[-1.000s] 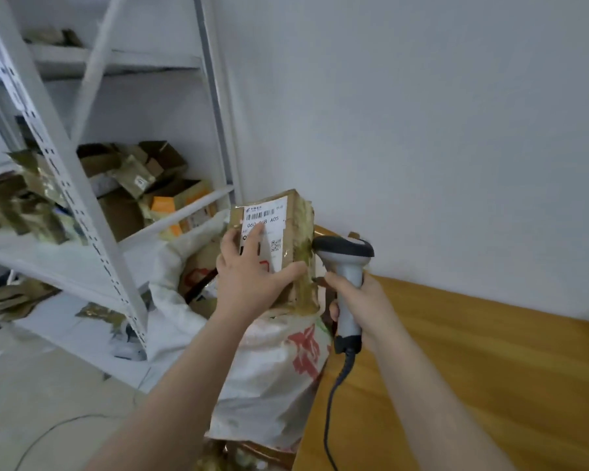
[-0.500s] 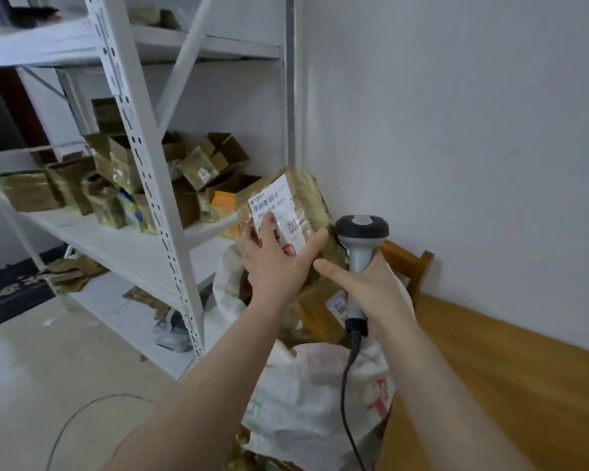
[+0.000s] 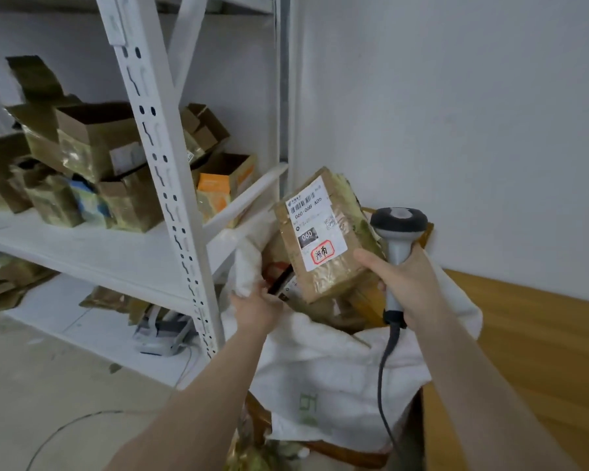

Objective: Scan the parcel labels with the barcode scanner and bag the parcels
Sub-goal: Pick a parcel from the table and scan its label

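A brown taped parcel (image 3: 323, 280) with a white barcode label hangs tilted over the open mouth of a white woven sack (image 3: 337, 375). My right hand (image 3: 410, 283) grips the handle of the grey barcode scanner (image 3: 399, 222), and its thumb presses the parcel's lower right corner. My left hand (image 3: 256, 309) grips the sack's left rim, apart from the parcel. More parcels lie inside the sack, partly hidden. The scanner's cable (image 3: 385, 368) hangs down over the sack.
A white metal rack (image 3: 170, 185) stands to the left, with several cardboard boxes (image 3: 96, 144) on its shelf. A wooden table (image 3: 541, 351) is at the right by the white wall. The sack sits on a wooden chair (image 3: 259, 419). Flattened cartons lie on the lowest shelf.
My left hand has let go of the parcel and dropped to the sack's rim. The parcel now leans against my right thumb, lower over the sack. The view has swung left.
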